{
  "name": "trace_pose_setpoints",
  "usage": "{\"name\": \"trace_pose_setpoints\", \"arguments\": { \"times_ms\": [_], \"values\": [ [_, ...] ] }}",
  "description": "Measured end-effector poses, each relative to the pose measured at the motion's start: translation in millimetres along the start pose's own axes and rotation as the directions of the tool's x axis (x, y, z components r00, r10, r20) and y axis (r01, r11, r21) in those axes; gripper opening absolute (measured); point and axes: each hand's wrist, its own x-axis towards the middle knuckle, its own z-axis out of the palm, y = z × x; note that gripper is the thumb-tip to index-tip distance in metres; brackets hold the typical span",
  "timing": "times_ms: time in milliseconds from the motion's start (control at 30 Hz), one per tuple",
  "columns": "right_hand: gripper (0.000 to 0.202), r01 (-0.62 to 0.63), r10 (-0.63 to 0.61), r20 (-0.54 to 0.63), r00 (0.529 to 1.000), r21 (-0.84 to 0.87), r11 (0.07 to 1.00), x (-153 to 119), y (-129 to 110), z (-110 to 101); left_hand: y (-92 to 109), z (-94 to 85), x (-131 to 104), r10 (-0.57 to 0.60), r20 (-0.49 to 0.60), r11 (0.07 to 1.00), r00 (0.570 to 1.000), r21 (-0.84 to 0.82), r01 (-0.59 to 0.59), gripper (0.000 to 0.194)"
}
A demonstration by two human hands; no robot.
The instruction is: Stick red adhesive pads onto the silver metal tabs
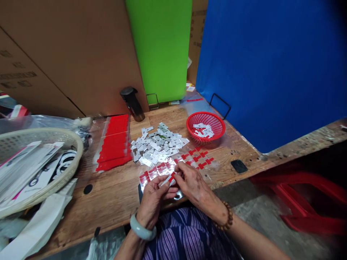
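Note:
Between the fingertips of my left hand (pixel 155 196) is a small white card (pixel 165 180) with a red sticker (pixel 172 177) on it. The fingers of my right hand (pixel 193 186) are pinched at the sticker end of that card. Under and beyond my hands lies a clear sheet of red stickers (pixel 196 157). Just behind it is a loose pile of small white-grey cards (pixel 159 144). A red mesh basket (pixel 206 126) to the right of the pile holds several cards with red on them.
Stacked red sticker sheets (pixel 114 142) lie left of the pile, near a dark bottle (pixel 132 103). A cream basket (pixel 78 144) of printed cards stands at the left. Green (pixel 162 47) and blue (pixel 271 72) panels rise behind. A red stool (pixel 295 191) is at the right.

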Motion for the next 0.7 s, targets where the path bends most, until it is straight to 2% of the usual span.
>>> {"name": "trace_pose_setpoints", "arguments": {
  "times_ms": [233, 533, 633, 700],
  "values": [
    [0.021, 0.07, -0.072, -0.029, 0.997, -0.084, 0.994, -8.4, -3.2, -3.5, -1.2, -0.2, -1.1, 0.017, -0.01, 1.0, 1.0, 0.012, -0.017, 0.037],
    [0.05, 0.254, -0.276, -0.047, 0.96, -0.272, 0.928, -23.0, 8.9, -0.8, -7.3, -2.4, 1.4, -0.004, -0.007, 1.0, 1.0, -0.009, 0.003, 0.038],
    [0.052, 0.226, -0.251, -0.063, 0.966, -0.265, 0.937, -22.7, 12.4, 0.7, -10.3, -3.9, 3.1, 0.0, 0.004, 1.0, 1.0, -0.003, 0.0, 0.034],
    [0.046, 0.17, -0.191, -0.075, 0.979, -0.221, 0.96, -18.4, 15.8, 0.1, -11.1, -4.5, 2.9, -0.004, -0.004, 1.0, 1.0, -0.002, 0.004, 0.033]
  ]
}}
